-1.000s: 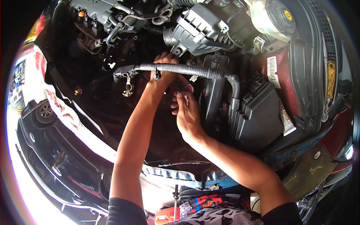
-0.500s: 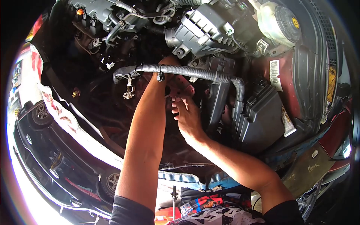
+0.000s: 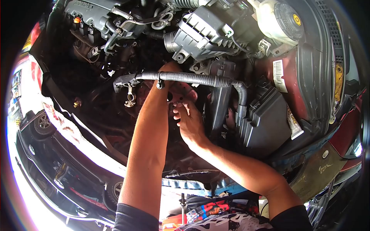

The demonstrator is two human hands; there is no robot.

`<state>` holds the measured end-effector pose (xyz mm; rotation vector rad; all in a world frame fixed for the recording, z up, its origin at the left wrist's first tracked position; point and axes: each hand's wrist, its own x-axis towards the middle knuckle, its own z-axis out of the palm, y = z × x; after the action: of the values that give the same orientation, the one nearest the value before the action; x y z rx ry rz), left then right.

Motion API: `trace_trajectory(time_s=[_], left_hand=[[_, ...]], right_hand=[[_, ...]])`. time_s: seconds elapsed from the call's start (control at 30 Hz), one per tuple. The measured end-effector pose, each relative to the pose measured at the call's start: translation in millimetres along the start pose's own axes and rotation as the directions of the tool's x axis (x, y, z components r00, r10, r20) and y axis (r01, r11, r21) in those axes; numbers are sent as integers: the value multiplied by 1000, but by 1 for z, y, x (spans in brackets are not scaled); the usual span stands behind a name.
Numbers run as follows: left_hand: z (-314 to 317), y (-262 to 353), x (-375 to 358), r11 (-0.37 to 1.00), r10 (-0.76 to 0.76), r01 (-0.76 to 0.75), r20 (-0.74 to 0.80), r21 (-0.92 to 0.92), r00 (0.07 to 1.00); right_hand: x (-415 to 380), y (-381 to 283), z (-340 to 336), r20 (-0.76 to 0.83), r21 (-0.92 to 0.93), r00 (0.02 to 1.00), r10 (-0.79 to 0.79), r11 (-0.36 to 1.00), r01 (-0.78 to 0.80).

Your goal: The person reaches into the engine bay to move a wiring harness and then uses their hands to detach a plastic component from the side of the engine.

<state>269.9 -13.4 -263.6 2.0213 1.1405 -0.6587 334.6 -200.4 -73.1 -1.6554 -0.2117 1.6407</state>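
Note:
My left arm reaches up under the ribbed grey hose (image 3: 185, 77), and the left hand is hidden in the dark below the air filter box (image 3: 204, 32). My right hand (image 3: 189, 123) is beside that forearm, at the edge of a red metal bracket (image 3: 183, 94). Its fingers are curled, and whatever they may hold is too small or hidden to make out. A battery cable clamp (image 3: 130, 101) hangs from the hose's left end. A small bolt-like fitting (image 3: 160, 84) hangs from the hose over my left forearm.
A black fuse box (image 3: 268, 123) is at the right, with a white tube (image 3: 295, 125) beside it. The fluid reservoir (image 3: 279, 23) is at upper right, the engine cover (image 3: 86, 15) at upper left. A dark car (image 3: 73, 169) stands beyond the front edge.
The whole view has shifted slightly, with the engine parts appearing a little further left. Both arms keep nearly the same pose, and my right hand stays at the bracket.

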Motion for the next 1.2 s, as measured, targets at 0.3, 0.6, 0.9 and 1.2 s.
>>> trace_trajectory(time_s=[0.3, 0.6, 0.9, 1.2], left_hand=[[2, 0, -1, 1000, 25, -25, 8, 0, 1000], [3, -8, 1, 953, 141, -169, 126, 253, 982], [11, -3, 5, 999, -49, 49, -5, -15, 999], [34, -8, 21, 987, -110, 100, -72, -129, 991]], right_hand=[[3, 3, 2, -30, -46, 996, -80, 996, 79], [8, 10, -5, -53, -9, 993, -104, 995, 104], [53, -32, 31, -381, -265, 885, -267, 949, 172], [131, 27, 21, -464, -687, 821, -332, 720, -96]])
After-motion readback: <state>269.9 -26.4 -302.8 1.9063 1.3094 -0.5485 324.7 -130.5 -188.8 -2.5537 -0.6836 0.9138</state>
